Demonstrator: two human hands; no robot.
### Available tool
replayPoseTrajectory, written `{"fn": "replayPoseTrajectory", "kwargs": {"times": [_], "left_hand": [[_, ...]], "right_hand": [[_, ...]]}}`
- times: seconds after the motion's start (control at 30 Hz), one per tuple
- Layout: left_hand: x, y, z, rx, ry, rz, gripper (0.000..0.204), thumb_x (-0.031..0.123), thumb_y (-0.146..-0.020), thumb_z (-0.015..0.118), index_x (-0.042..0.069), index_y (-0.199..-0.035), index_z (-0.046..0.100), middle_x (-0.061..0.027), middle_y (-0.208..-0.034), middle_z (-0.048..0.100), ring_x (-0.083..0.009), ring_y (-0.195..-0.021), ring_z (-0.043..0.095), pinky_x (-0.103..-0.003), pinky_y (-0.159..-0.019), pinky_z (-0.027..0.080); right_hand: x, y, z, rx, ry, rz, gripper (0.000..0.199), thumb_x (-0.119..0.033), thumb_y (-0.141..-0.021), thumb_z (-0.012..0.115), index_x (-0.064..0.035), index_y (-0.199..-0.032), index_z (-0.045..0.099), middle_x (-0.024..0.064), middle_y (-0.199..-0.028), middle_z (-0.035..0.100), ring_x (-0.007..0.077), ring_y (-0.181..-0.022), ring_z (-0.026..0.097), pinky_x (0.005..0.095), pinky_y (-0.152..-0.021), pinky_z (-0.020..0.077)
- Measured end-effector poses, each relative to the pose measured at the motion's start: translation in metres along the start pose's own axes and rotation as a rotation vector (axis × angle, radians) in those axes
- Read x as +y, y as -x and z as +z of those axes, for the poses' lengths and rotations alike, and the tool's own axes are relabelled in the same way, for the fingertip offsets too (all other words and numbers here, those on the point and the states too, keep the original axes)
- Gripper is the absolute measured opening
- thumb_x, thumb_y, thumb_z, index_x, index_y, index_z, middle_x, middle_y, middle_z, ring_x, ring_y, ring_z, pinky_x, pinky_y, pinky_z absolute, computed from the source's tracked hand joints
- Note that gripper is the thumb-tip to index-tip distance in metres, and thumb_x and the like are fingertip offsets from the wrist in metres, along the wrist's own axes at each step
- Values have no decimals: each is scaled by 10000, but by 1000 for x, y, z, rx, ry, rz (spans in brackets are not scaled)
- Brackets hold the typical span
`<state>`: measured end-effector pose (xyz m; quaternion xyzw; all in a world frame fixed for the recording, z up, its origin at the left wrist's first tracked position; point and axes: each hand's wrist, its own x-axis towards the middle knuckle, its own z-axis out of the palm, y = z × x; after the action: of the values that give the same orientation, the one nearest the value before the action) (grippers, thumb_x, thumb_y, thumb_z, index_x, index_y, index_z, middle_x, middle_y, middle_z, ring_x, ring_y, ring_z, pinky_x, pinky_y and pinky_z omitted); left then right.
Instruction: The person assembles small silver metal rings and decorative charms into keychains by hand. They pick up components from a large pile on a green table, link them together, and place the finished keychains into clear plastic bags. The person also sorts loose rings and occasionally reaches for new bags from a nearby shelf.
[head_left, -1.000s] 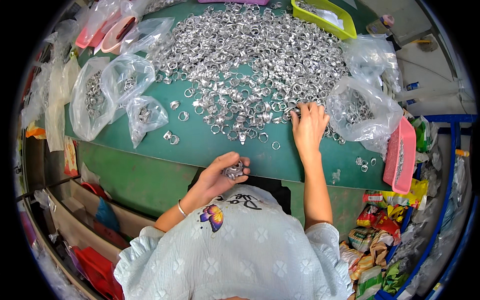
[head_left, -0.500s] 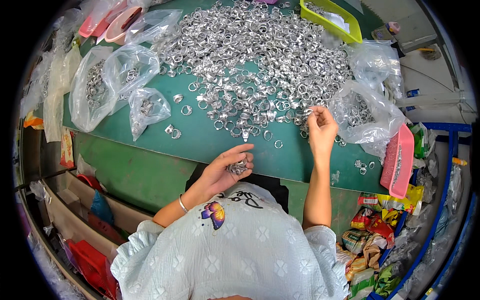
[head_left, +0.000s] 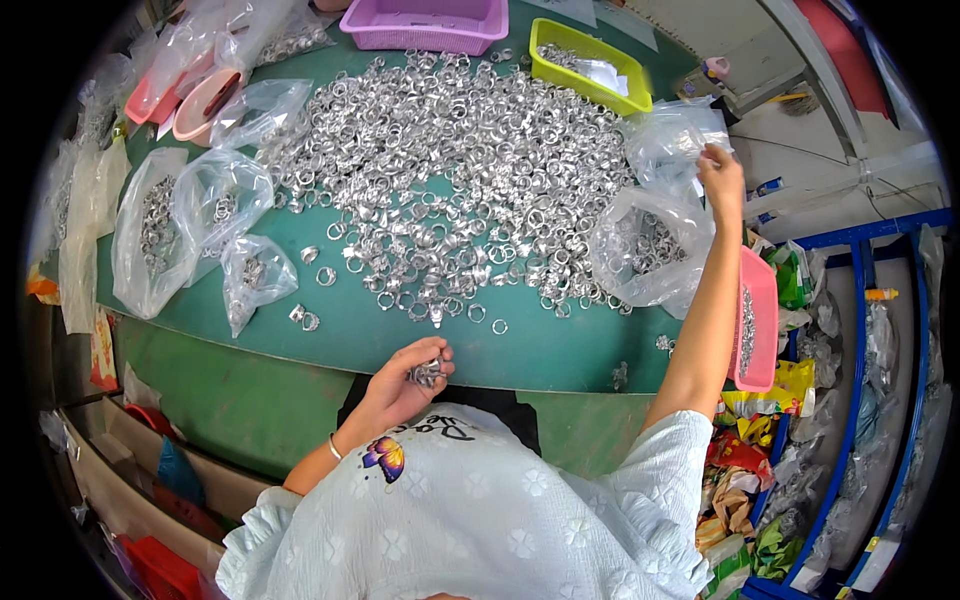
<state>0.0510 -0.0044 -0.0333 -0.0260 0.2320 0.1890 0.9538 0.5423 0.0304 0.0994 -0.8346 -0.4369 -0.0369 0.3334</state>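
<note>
My left hand (head_left: 402,380) is closed around a small bunch of silver-coloured metal rings (head_left: 427,373), just in front of the table's near edge. On the right, my right hand (head_left: 724,182) is stretched out to a stack of clear plastic bags (head_left: 672,135). Its fingers are curled together at the bags' edge; what they pinch, if anything, is too small to make out. A large heap of loose rings (head_left: 470,150) spreads over the green table (head_left: 400,350). Below my right hand, beside its forearm, an opened clear bag (head_left: 640,250) holds more rings.
Bags with rings (head_left: 150,225) lie at the left. A purple basket (head_left: 425,25) and a yellow-green tray (head_left: 590,70) stand behind the heap. At the right edge sits a pink basket (head_left: 757,320), near a blue rack (head_left: 850,400) and several colourful packets (head_left: 740,455).
My right hand has left the ring heap and reached farther right and away, to the plastic bags. The left hand keeps its rings. The whole view has shifted, showing more of the purple basket.
</note>
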Motion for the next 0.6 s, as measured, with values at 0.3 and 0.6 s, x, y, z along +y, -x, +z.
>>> {"fn": "replayPoseTrajectory", "kwargs": {"times": [0.3, 0.6], "left_hand": [[-1, -21, 22, -24, -79, 230, 194, 35, -841, 565, -7, -1031, 562, -111, -993, 580, -196, -883, 572, -326, -801, 502], [-32, -72, 83, -112, -1225, 1214, 378, 80, -808, 555, 10, -1177, 508, -145, -1284, 411, -248, -1211, 380, -364, -1022, 281]], "right_hand": [[-125, 183, 49, -189, -1062, -2, 171, -153, -900, 517, -11, -966, 585, 55, -947, 609, 129, -879, 558, 274, -792, 441], [-177, 271, 117, -151, -1634, 511, 437, -279, -968, 336, 17, -1281, 407, 127, -1260, 461, 202, -1142, 452, 320, -972, 354]]}}
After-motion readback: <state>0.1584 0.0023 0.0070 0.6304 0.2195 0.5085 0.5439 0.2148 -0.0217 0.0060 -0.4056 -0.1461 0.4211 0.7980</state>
